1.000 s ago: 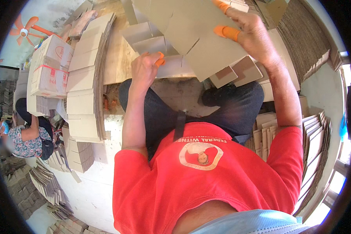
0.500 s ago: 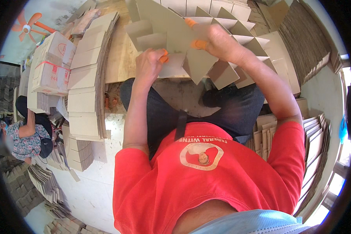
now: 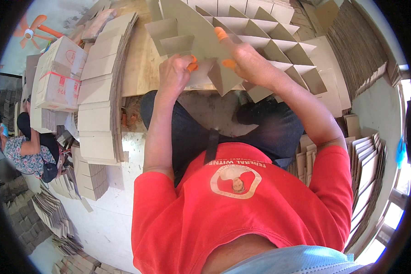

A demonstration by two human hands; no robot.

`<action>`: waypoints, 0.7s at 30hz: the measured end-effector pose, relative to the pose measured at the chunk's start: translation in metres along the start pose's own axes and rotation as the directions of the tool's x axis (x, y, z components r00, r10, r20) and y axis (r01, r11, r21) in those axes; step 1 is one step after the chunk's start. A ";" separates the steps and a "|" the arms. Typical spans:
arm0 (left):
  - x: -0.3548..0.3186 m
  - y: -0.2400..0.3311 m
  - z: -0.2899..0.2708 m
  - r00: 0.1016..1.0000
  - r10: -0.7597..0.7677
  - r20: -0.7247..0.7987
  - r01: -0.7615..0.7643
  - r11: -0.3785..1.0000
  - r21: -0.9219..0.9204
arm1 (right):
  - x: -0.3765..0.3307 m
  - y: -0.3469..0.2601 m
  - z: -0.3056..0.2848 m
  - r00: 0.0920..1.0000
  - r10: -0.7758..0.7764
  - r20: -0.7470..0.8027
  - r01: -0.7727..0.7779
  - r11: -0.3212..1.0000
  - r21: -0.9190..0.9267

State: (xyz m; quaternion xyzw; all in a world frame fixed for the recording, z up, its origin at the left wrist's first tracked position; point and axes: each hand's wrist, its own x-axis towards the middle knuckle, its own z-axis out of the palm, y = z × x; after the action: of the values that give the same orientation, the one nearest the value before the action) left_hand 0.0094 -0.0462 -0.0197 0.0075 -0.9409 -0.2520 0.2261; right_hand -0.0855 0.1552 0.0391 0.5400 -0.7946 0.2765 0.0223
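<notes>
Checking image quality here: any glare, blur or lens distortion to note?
Head view: daylight blows out the bright white window opening at the right edge; head view: the right hand with orange finger coverings looks slightly smeared near its fingers; head view: fisheye distortion bows the pale strip of wall, and black surrounds the picture's corners.

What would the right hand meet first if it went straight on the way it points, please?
Probably the large cardboard partition panel, which the right hand seems to touch, though depth is unclear.

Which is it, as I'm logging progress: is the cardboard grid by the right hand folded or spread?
Spread: the cardboard grid shows open cells between crossing strips.
</notes>
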 end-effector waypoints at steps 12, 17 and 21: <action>0.005 -0.004 -0.002 1.000 0.010 0.025 -0.011 1.000 0.023 | -0.005 -0.011 -0.002 0.997 0.046 0.060 -0.048 0.999 0.018; 0.005 -0.010 -0.003 0.999 -0.020 0.028 0.021 0.999 -0.034 | -0.014 -0.023 -0.007 0.989 0.126 0.076 -0.131 0.989 0.062; 0.007 -0.013 -0.002 0.998 0.002 0.062 0.004 0.995 -0.103 | -0.012 -0.010 -0.003 0.990 0.116 0.077 -0.122 0.989 0.085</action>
State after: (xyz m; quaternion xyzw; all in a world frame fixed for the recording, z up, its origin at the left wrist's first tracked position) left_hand 0.0021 -0.0592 -0.0215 -0.0116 -0.9332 -0.3003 0.1969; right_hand -0.0726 0.1637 0.0419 0.5015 -0.8126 0.2932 -0.0471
